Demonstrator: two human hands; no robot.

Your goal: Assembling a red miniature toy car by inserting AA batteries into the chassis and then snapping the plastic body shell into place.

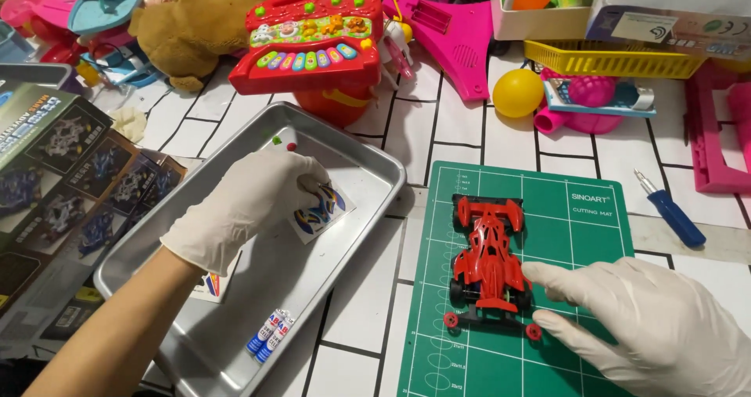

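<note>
Both my hands wear white gloves. My left hand (pixel 242 205) reaches into a metal tray (pixel 368 170) and pinches a small sticker sheet (pixel 322 211) with blue, red and yellow shapes. My right hand (pixel 653 326) rests on a green cutting mat (pixel 571 233), fingers spread, its fingertips touching the rear side of a red toy race car (pixel 489 260) that stands on the mat. Two small batteries (pixel 270 336) and another sticker sheet (pixel 215 286) lie in the tray.
A dark printed box (pixel 55 178) lies left of the tray. A blue-handled screwdriver (pixel 671 211) lies right of the mat. Behind are a red toy piano (pixel 313 33), a brown plush toy (pixel 192 25), a yellow ball (pixel 517 92), a yellow basket (pixel 610 57) and pink toys.
</note>
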